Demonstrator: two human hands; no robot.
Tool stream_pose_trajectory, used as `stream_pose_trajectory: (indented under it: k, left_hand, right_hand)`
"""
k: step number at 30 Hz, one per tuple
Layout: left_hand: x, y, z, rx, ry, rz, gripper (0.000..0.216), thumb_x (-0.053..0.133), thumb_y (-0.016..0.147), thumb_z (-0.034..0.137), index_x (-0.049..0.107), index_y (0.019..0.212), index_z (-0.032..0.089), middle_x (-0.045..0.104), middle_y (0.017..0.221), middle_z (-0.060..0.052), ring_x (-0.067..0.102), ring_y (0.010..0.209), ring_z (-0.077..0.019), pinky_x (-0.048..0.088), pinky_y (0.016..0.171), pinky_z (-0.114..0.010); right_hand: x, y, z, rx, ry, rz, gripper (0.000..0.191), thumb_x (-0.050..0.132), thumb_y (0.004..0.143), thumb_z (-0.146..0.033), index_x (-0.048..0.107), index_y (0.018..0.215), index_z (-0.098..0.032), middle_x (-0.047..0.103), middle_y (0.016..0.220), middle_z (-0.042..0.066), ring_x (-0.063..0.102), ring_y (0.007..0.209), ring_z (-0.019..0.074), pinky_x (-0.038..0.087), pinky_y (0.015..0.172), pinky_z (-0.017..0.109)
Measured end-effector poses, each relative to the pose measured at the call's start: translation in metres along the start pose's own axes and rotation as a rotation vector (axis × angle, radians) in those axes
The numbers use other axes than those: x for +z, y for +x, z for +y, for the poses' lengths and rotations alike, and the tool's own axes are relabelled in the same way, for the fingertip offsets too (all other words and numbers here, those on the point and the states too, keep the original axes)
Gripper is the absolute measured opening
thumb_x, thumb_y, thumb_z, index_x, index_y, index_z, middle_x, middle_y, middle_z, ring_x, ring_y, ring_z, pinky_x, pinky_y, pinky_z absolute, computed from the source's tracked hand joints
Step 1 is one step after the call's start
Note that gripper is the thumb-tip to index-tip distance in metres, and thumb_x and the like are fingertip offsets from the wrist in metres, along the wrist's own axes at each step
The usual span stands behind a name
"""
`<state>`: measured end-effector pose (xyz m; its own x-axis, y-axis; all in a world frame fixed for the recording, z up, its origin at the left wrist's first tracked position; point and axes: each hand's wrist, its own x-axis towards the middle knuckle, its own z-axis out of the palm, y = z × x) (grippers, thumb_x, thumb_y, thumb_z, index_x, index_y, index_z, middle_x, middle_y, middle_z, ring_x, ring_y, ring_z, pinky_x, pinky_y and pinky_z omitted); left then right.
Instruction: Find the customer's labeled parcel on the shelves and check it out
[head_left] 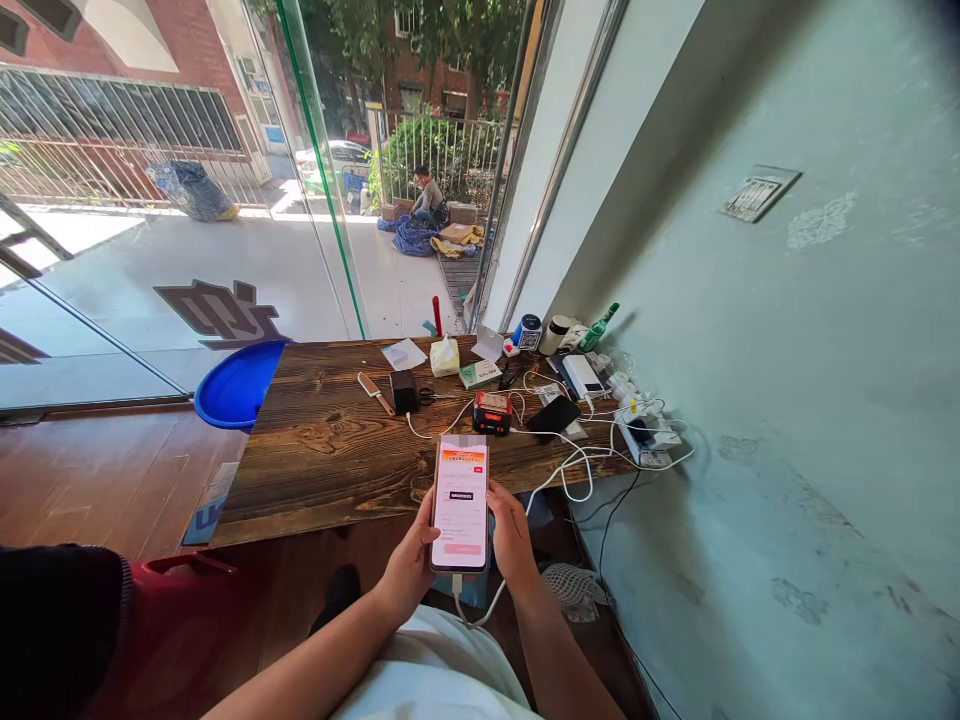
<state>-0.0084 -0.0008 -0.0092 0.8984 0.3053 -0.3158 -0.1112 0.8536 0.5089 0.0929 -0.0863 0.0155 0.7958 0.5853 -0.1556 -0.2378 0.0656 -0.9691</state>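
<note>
- Holding a phone between both hands, we have its lit screen facing us and its long side running away from our body.
- Our left hand is curled round the lower left side, the thumb tip at the screen's edge; how far the fingers reach behind, we cannot tell.
- Our right hand is bent in against the right side, its thumb by the edge, a little higher than the left thumb; its other fingers are largely hidden.
- Our left forearm slants up from the lower left, flatter than our right forearm, which rises steeply from the lower right; both wrists are in front of our white shirt.
- We see the phone's top overlapping the near edge of the bench in view, with a white cable plugged into its lower end and looping past our right wrist.
- Beyond the phone, we have a red-and-black block on the bench, and a dark phone to its right.
- Further left lie scissors, a black box and a knife, well apart from our hands.
</note>
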Motion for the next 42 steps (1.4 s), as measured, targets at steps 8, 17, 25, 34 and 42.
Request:
stream_pose_trajectory:
  k: [8,17,25,34,42]
  left_hand:
    - [0.002,-0.001,-0.001,-0.012,-0.002,0.023,0.073,0.050,0.069,0.021,0.028,0.138,0.026,0.052,0.130,-0.001,0.040,0.124,-0.0247,0.034,0.102,-0.038]
    - [-0.003,-0.003,-0.005,0.019,0.043,0.012,0.067,0.050,0.070,0.022,0.034,0.136,0.026,0.049,0.134,0.000,0.030,0.131,-0.0222,0.028,0.106,-0.034]
    - [0.002,-0.004,-0.004,0.002,-0.006,0.015,0.069,0.049,0.069,0.021,0.032,0.137,0.025,0.052,0.131,0.000,0.035,0.128,-0.0236,0.030,0.105,-0.036]
    - [0.003,-0.007,-0.004,-0.017,-0.025,0.023,0.074,0.049,0.070,0.019,0.025,0.140,0.026,0.056,0.127,0.000,0.043,0.123,-0.0223,0.034,0.101,-0.033]
    - [0.010,-0.009,0.000,-0.025,0.000,0.041,0.077,0.049,0.069,0.019,0.021,0.141,0.025,0.057,0.125,-0.002,0.048,0.117,-0.0240,0.040,0.095,-0.035]
  right_hand:
    - [-0.001,-0.005,0.002,0.012,0.014,0.005,0.023,0.050,0.073,-0.034,0.066,0.080,-0.019,0.071,0.082,0.003,0.061,0.077,0.0194,0.045,0.065,0.027]
    - [-0.004,-0.006,0.004,0.005,0.010,-0.061,0.023,0.051,0.074,-0.032,0.065,0.085,-0.017,0.070,0.084,0.004,0.061,0.075,0.0198,0.046,0.060,0.027]
    - [-0.008,-0.008,0.009,-0.018,-0.028,-0.070,0.024,0.052,0.073,-0.030,0.064,0.089,-0.017,0.069,0.083,0.004,0.060,0.071,0.0189,0.048,0.063,0.029]
    - [-0.007,-0.011,0.007,-0.008,-0.010,-0.054,0.023,0.052,0.070,-0.029,0.064,0.087,-0.017,0.070,0.081,0.004,0.061,0.070,0.0195,0.048,0.059,0.028]
    - [-0.006,-0.011,0.007,-0.015,-0.025,-0.050,0.021,0.053,0.071,-0.028,0.064,0.085,-0.017,0.069,0.079,0.004,0.060,0.068,0.0189,0.048,0.060,0.028]
